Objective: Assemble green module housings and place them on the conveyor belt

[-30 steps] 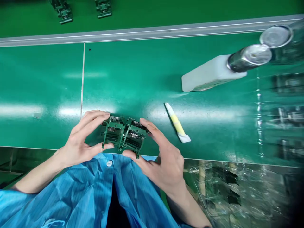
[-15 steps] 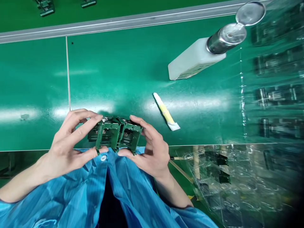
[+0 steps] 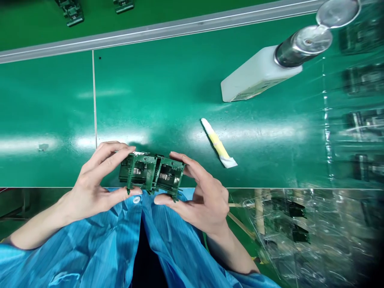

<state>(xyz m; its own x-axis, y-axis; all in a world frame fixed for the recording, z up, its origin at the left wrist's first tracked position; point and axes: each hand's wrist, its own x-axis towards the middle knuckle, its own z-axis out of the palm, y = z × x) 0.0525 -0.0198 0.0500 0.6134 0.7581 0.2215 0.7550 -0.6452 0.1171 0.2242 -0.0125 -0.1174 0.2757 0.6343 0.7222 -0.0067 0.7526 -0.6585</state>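
Both my hands hold a pair of dark green plastic parts [image 3: 151, 175] side by side, just above the near edge of the green table [image 3: 156, 96]. My left hand [image 3: 96, 184] pinches the left part between thumb and fingers. My right hand [image 3: 201, 196] pinches the right part the same way. Small metal contacts show inside both parts. My blue striped coat [image 3: 99, 248] lies below my hands.
A white swab with a yellow band [image 3: 218, 143] lies right of my hands. A white bottle with a metal pump top [image 3: 270, 68] stands at the back right. Clear plastic trays [image 3: 345, 160] holding dark parts fill the right side. Two green parts [image 3: 72, 10] sit beyond a grey rail [image 3: 168, 30].
The two green parts have tilted in my hands, so their inner faces with metal contacts now face up more. The view has shifted slightly.
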